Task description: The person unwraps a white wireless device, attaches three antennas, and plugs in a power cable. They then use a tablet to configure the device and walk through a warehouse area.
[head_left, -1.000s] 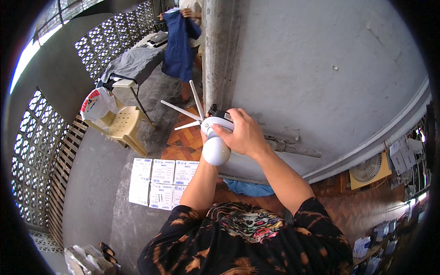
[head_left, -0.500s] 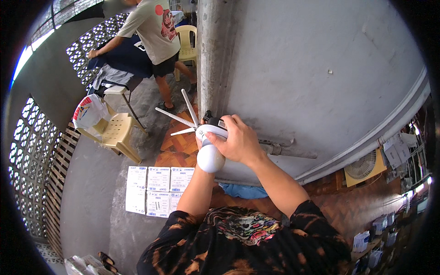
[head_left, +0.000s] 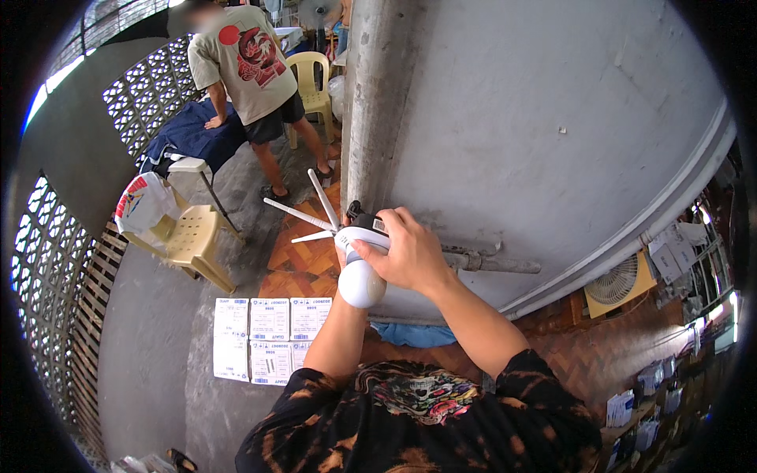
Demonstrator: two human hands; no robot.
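White antennaed device point(head_left: 362, 277), within right grip point(head_left: 412, 251)

the white device point(head_left: 362, 277) looks smooth, glossy plastic (the grey wall point(head_left: 544, 150), matt).

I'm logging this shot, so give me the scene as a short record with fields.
Held thing: white device with three antennas and a white ball
Right hand: gripping the device
Left hand: mostly hidden behind it, grip unclear
Near left forearm: white printed boxes
Seating: beige chair
Co-worker: one hand on dark blue cloth
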